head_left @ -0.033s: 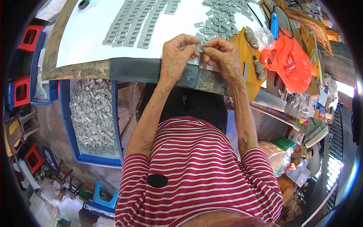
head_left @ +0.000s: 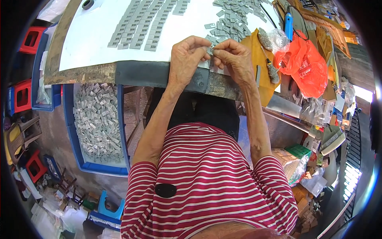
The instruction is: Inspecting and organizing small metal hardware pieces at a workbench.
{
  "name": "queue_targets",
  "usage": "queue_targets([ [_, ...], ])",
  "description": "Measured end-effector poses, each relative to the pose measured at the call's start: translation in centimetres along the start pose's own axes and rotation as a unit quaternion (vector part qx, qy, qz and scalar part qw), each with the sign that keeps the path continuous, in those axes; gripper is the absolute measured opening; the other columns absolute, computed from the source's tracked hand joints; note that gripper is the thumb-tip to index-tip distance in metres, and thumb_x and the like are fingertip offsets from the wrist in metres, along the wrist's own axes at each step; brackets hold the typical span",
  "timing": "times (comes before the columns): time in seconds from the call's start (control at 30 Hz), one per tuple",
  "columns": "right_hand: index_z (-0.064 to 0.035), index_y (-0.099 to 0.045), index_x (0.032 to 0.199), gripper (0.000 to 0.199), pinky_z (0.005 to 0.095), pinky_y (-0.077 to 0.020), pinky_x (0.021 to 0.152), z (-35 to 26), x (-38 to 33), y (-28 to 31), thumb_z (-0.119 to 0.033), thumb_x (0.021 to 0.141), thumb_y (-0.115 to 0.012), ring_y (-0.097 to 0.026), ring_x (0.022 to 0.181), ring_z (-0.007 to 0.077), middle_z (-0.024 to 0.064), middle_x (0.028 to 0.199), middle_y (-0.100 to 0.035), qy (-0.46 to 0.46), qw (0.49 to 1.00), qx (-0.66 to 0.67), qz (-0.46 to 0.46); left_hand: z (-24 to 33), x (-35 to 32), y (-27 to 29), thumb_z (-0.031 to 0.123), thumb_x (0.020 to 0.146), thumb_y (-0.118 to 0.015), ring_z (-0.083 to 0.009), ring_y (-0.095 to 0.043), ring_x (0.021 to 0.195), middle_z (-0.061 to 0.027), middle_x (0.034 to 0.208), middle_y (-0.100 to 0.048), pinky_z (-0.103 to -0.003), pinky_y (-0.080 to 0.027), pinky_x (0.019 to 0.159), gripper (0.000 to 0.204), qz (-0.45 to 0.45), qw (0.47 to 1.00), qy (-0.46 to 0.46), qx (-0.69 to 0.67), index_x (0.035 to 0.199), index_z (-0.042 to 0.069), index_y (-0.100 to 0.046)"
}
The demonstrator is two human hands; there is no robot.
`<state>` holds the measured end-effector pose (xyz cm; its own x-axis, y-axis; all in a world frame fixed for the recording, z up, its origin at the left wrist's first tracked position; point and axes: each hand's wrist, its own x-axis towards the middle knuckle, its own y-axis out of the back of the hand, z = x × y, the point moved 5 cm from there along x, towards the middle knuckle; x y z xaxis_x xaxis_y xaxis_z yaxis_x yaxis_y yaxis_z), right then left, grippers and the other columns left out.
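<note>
from up here i look down on a white sheet (head_left: 95, 36) spread over a worn worktable (head_left: 159, 73) whose dark near edge runs across the upper part of the view. on the sheet, small grey rectangular pieces sit in neat rows (head_left: 137, 30) on my left, while a loose heap of the same pieces (head_left: 232, 16) lies further right. below the table edge on my left a blue tray (head_left: 75, 147) stands on the floor, packed with more grey pieces, and red stools (head_left: 22, 95) and a blue stool (head_left: 107, 207) stand around it. the right side of the room is cluttered: an orange plastic bag (head_left: 306, 65), a clear bag of small parts (head_left: 274, 40), a blue-handled tool (head_left: 288, 22), a yellow sheet (head_left: 258, 59) and stacked boxes and packets further down. my left hand (head_left: 187, 59) and right hand (head_left: 236, 59) meet just above the table's near edge, fingertips facing each other, both pinched shut on one small grey piece (head_left: 210, 51) held between them over the edge of the white sheet. the piece is mostly covered by the fingers, so i cannot tell which way it points or how its long axis lies. both forearms come up from my red-and-white striped shirt (head_left: 207, 187).
</note>
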<state>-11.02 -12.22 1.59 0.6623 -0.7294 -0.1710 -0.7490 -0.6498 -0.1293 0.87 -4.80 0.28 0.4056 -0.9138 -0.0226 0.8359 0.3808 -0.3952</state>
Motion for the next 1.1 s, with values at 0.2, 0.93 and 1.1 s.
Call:
queue_targets([
  [0.2,0.002,-0.059,0.081,0.004,0.0179,-0.0427,0.045,0.2,0.1,-0.2,-0.001,0.077,-0.06,-0.053,0.05,0.008,0.006,0.061,-0.059,0.0,1.0,0.007,0.016,0.0,-0.1,0.1,0.001,0.078,-0.051,-0.0095,-0.057,0.064,-0.0075,0.075,-0.061,-0.021,-0.046,0.059,0.016,0.007,1.0,0.001,0.015,0.089,-0.006,-0.06],
  [0.93,0.0003,-0.056,0.08,0.006,0.0185,-0.0405,0.043,-0.4,-0.8,-1.5,-0.005,0.079,-0.059,-0.052,0.05,0.0048,0.0009,0.061,-0.055,0.077,0.973,-0.18,0.123,0.0,0.0,0.0,0.0,0.078,-0.055,-0.0089,-0.057,0.064,-0.0071,0.074,-0.061,-0.019,-0.045,0.06,0.017,0.002,1.0,0.008,0.027,0.093,-0.005,-0.06],
  [1.1,0.0005,-0.055,0.081,0.006,0.0189,-0.0407,0.043,-0.7,-0.9,-1.6,-0.005,0.08,-0.058,-0.052,0.05,0.0052,0.001,0.061,-0.055,0.072,0.977,-0.17,0.106,-0.1,-0.1,0.1,0.0,0.079,-0.055,-0.0092,-0.057,0.065,-0.0076,0.076,-0.061,-0.019,-0.045,0.061,0.018,-0.001,1.0,0.002,0.007,0.095,-0.006,-0.06],
])
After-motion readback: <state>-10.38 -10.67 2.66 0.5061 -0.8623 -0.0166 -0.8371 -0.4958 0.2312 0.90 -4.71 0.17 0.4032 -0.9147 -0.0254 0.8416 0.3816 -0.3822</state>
